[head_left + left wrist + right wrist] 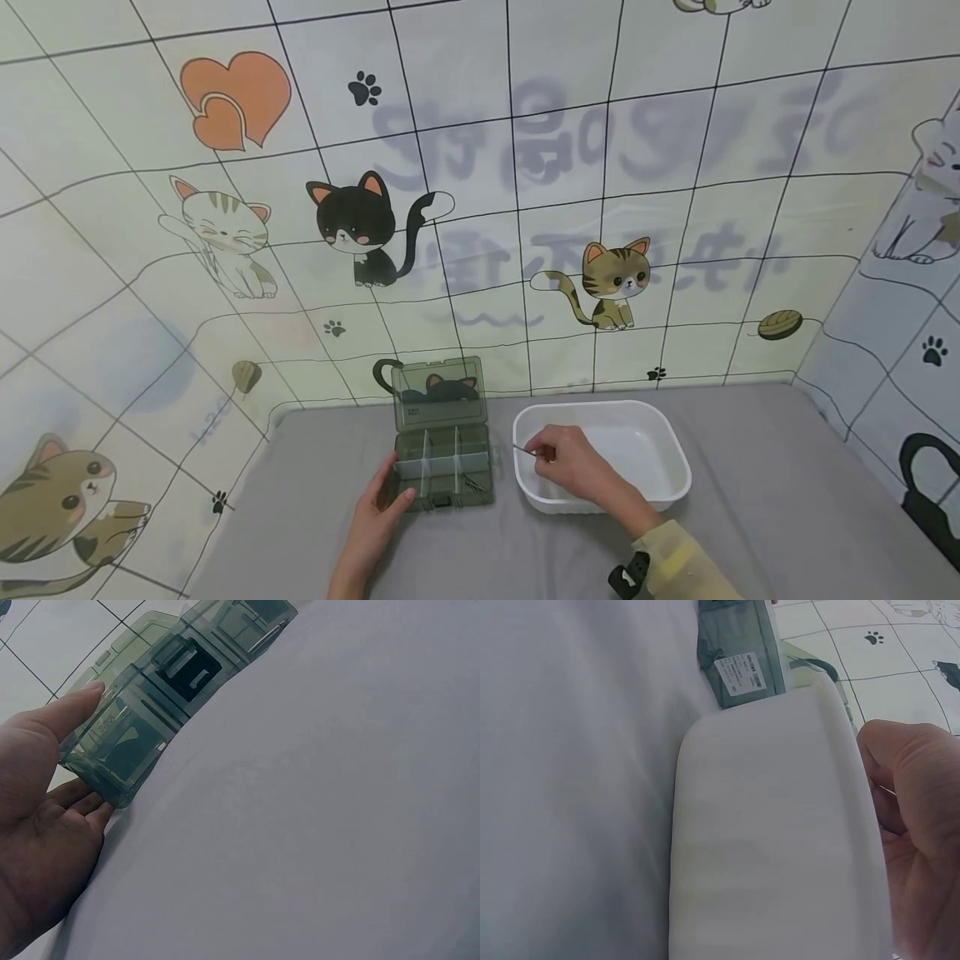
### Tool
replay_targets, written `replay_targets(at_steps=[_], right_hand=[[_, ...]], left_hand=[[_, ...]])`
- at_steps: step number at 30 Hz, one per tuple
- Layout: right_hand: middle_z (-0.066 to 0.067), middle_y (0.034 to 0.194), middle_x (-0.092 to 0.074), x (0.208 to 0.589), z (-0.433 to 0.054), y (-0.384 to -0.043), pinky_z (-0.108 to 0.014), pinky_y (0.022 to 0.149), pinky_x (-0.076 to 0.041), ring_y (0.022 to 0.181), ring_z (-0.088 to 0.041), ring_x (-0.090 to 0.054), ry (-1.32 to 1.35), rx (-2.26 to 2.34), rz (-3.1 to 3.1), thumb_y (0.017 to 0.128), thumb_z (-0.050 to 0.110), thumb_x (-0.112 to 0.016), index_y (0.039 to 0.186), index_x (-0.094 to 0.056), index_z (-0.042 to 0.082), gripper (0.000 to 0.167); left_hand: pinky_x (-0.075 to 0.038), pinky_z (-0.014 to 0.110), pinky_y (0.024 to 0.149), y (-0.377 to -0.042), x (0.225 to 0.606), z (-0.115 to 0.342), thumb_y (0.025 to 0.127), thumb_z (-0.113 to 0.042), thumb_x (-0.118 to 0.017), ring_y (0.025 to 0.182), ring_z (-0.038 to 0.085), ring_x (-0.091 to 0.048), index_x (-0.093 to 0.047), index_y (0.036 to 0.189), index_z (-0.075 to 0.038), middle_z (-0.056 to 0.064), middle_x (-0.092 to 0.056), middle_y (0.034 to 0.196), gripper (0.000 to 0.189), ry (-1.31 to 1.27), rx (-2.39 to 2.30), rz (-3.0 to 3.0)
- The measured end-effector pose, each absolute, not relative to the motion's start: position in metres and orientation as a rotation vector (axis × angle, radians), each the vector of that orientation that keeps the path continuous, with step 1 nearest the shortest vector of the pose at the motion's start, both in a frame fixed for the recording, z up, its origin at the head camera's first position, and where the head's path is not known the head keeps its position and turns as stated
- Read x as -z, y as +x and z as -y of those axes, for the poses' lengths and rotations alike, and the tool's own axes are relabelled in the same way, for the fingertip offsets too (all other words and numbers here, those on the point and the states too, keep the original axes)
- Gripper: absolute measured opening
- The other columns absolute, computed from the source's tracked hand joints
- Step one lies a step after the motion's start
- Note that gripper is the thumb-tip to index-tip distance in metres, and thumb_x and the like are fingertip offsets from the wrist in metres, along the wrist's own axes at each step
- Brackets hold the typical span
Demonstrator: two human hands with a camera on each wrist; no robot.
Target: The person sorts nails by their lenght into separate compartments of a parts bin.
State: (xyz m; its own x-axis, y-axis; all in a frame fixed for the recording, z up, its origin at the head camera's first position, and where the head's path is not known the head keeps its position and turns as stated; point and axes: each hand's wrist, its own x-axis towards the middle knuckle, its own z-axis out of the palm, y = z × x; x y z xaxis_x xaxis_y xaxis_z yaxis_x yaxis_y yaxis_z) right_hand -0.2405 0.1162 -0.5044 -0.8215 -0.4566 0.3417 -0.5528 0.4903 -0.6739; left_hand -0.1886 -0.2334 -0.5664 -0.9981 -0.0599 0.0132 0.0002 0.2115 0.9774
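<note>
A green see-through compartment box (442, 465) stands on the grey cloth, its lid (438, 392) raised at the back. My left hand (378, 508) grips its left front corner; the left wrist view shows the thumb (75, 709) over the rim and fingers against the side. Several thin dark pieces (472, 483) lie in the front right compartment. Over the left part of a white plastic basin (678, 487), my right hand (573, 467) pinches a thin dark nail-like piece (523, 451) pointing left. In the right wrist view the basin's wall hides the fingertips.
Grey cloth (300, 483) covers the table. Behind it hangs a tile-patterned sheet with cartoon cats (618, 275). A white label (740, 673) is on the box's right side, which faces the basin across a narrow gap.
</note>
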Motion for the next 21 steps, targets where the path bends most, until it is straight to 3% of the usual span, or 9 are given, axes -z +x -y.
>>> replay_targets(at_steps=[8,17,21], right_hand=[[0.010,0.082,-0.064,0.503,-0.105,-0.238,-0.023,0.063,-0.050,0.073,-0.003,-0.054,0.868,-1.288,2.619,0.081,-0.008,-0.064,0.099,-0.079,0.004,0.026],[-0.009,0.094,-0.075,0.497,-0.090,-0.234,-0.024,0.068,-0.055,0.079,-0.007,-0.064,0.926,-1.305,2.597,0.082,-0.010,-0.065,0.100,-0.079,0.004,0.027],[-0.008,0.094,-0.075,0.494,-0.085,-0.231,-0.023,0.068,-0.055,0.078,-0.006,-0.064,0.917,-1.301,2.591,0.081,-0.010,-0.065,0.101,-0.080,0.004,0.028]], left_hand=[[-0.020,0.050,0.122,-0.189,0.568,0.234,0.097,-0.020,-0.073,0.155,0.039,-0.012,-0.034,0.160,-0.009,0.017,-0.022,0.168,0.075,0.066,1.931,2.413],[-0.020,0.051,0.122,-0.189,0.567,0.233,0.097,-0.020,-0.073,0.155,0.040,-0.012,-0.035,0.160,-0.009,0.018,-0.023,0.167,0.075,0.073,1.920,2.417],[-0.020,0.052,0.122,-0.189,0.566,0.233,0.097,-0.022,-0.074,0.154,0.040,-0.012,-0.035,0.160,-0.009,0.018,-0.022,0.167,0.076,0.080,1.916,2.424]])
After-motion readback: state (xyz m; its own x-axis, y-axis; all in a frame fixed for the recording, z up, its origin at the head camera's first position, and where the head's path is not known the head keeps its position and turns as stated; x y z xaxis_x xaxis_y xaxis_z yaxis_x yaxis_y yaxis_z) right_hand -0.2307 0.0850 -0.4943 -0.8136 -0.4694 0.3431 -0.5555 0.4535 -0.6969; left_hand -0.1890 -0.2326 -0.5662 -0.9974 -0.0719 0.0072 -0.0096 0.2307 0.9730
